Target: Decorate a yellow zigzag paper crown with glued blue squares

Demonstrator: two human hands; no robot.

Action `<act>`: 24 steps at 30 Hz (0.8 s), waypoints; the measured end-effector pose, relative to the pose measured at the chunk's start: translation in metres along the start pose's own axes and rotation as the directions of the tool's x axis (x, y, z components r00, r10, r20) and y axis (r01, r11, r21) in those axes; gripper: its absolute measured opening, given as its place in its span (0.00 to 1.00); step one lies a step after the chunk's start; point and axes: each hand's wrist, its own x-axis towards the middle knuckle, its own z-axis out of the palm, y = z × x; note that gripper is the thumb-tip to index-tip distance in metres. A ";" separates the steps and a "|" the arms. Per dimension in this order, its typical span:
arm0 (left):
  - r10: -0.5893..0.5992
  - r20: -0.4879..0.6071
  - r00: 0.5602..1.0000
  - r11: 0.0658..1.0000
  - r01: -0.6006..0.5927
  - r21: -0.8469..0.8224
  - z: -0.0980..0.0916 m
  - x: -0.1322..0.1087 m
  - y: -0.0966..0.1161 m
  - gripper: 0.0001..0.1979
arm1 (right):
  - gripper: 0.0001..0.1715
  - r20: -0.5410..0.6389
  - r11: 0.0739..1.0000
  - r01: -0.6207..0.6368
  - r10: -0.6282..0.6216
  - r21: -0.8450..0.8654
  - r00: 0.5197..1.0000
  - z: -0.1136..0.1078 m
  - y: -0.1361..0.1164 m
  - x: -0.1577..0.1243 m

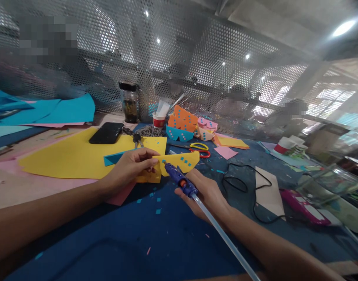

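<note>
My left hand (pixel 130 168) pinches the left end of a folded yellow paper piece (pixel 175 162) with small blue squares stuck on it. In my right hand (pixel 209 191) is a blue hot glue gun (pixel 181 180), its nozzle at a blue square near the left end of the yellow piece. A long clear glue stick (pixel 225 236) sticks out of the gun's back. Whether the nozzle touches the paper I cannot tell. Below the hands, several loose blue paper squares (pixel 158 211) lie on the blue table surface (pixel 114 242). Behind my left hand is a folded blue paper strip (pixel 113 159).
Scissors (pixel 200 150) lie beyond the yellow piece, before standing decorated paper pieces (pixel 181 119). A phone (pixel 106 132) and keys (pixel 138 139) rest on yellow sheets (pixel 64 156). A jar (pixel 129 102) and paper cup (pixel 159 120) stand by the perforated screen (pixel 193 62). A black cord (pixel 234 183) loops at right.
</note>
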 end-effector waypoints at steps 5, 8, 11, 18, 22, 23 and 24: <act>-0.011 0.023 1.000 0.999 0.012 -0.030 -0.002 0.000 -0.004 0.17 | 0.13 0.027 0.999 -0.021 0.020 0.025 0.999 0.000 0.001 0.001; -0.024 0.031 0.999 0.999 0.025 -0.035 -0.002 0.000 -0.004 0.17 | 0.12 0.023 0.999 -0.027 0.026 0.022 0.999 0.001 0.000 0.001; -0.018 0.003 1.000 1.000 0.018 -0.023 -0.001 -0.001 -0.002 0.17 | 0.09 0.007 1.000 -0.022 0.022 0.015 1.000 0.001 0.000 0.000; -0.031 0.022 0.999 0.997 0.033 -0.069 0.001 -0.002 -0.001 0.17 | 0.10 0.020 1.000 -0.019 0.018 0.019 1.000 0.001 0.000 0.001; -0.031 0.000 1.000 0.999 0.031 -0.041 0.000 -0.001 -0.001 0.17 | 0.09 0.010 1.000 -0.001 0.001 0.011 1.000 0.000 0.000 0.001; -0.035 0.003 0.999 0.998 0.035 -0.044 0.000 -0.001 -0.001 0.17 | 0.09 0.009 1.000 0.001 -0.001 0.007 1.000 0.000 0.000 0.000; -0.037 0.007 0.999 0.998 0.037 -0.051 0.000 -0.001 -0.001 0.17 | 0.09 0.009 1.000 0.001 -0.001 0.006 1.000 0.000 0.000 0.000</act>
